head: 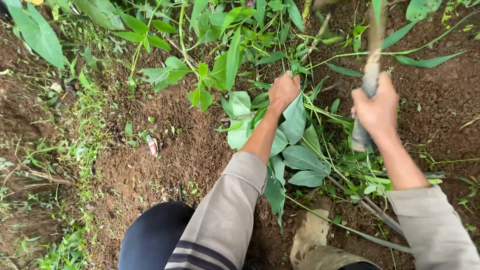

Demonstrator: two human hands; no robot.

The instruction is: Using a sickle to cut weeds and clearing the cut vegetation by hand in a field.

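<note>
The left hand [283,91] is clenched around a bunch of green stems [295,65] to pull them tight, while the right hand [376,111] grasps a worn tool handle [369,80] raised upright beside them.

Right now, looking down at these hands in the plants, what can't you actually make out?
- Head view: what the left hand grips; its fingers are buried in green stems and leaves.
- Head view: the working end of the tool handle in the right hand; it blurs and runs off the top edge.
- Head view: the small red-and-white scrap on the soil; too small to identify.
- Head view: the muddy boot; cut off at the bottom edge.
</note>
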